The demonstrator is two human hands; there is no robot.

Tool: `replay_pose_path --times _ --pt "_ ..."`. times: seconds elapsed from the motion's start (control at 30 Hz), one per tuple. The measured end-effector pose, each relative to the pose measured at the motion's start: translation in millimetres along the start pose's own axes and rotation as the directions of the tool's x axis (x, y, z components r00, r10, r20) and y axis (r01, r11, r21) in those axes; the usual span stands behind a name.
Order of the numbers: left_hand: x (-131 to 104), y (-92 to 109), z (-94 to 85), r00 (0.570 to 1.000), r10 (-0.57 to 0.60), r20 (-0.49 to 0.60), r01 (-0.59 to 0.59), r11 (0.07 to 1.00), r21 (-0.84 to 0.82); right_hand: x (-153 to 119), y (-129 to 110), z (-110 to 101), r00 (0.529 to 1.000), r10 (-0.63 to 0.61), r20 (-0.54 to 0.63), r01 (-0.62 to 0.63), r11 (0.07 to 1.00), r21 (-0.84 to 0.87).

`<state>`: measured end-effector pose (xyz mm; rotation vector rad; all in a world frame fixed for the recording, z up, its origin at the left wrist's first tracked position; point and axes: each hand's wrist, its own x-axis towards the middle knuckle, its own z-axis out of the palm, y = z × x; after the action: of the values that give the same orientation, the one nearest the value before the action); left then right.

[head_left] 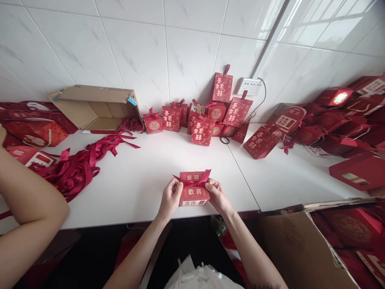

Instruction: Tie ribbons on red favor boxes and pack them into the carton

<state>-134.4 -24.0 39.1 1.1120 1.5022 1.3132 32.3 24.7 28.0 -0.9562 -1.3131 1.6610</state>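
Note:
A small red gift box (195, 194) with gold lettering stands at the front of the white table (144, 176). Across its top runs a dark red ribbon (195, 183), knotted near the middle, with loose ends sticking up at both sides. My left hand (171, 195) is closed at the box's left side, thumb and fingers pinching the ribbon there. On the right side my right hand (218, 195) pinches the ribbon in the same way, its fingers against the box. The fingertips behind the box are partly hidden.
Loose red ribbons (78, 170) lie in a heap at left, before an open cardboard box (99, 104). Finished-looking red boxes (202, 130) stand near the wall by a power strip (249, 86). More red boxes (331, 116) are piled right, above a carton (294, 241). Another person's arm (27, 200) reaches in at left.

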Motion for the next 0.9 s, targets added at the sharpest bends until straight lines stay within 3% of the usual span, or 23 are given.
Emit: replay_pose_path --times 0.13,0.23,0.37,0.43,0.53,0.6,0.7,0.8,0.9 --pt "-5 6 0.2 0.998 -0.056 0.033 0.055 0.998 0.024 1 -2 -8 1.0 -0.019 0.009 0.02 0.993 -0.119" --pt "-6 11 -3.4 0.995 -0.085 0.046 0.08 0.993 0.09 3 -5 -12 0.994 -0.091 -0.068 0.08 0.986 -0.149" --pt "13 14 -16.9 0.988 0.009 0.152 -0.037 0.983 0.182 -4 -14 -11 0.976 -0.179 -0.125 0.125 0.928 -0.352" --pt "32 15 -24.2 0.985 0.118 0.122 -0.149 0.947 0.285 -12 -21 -10 0.987 -0.154 -0.039 0.121 0.89 -0.44" --pt "59 20 -30.5 0.945 0.317 -0.076 -0.26 0.875 0.409 -25 -31 -9 0.97 -0.002 0.244 0.105 0.905 -0.413" --pt "68 24 -32.2 0.937 0.334 -0.108 -0.271 0.883 0.383 -31 -36 -8 0.962 0.035 0.271 0.093 0.891 -0.444" --pt "63 30 -35.7 0.977 0.211 -0.026 -0.193 0.931 0.31 -35 -43 -3 0.992 -0.036 0.118 0.097 0.82 -0.564" --pt "44 32 -41.2 0.988 0.15 0.025 -0.15 0.93 0.335 -37 -48 11 0.996 -0.025 0.083 0.071 0.782 -0.619" --pt "27 32 -44.4 0.973 0.178 0.144 -0.219 0.904 0.368 -36 -46 30 0.997 0.046 0.063 0.013 0.705 -0.709"
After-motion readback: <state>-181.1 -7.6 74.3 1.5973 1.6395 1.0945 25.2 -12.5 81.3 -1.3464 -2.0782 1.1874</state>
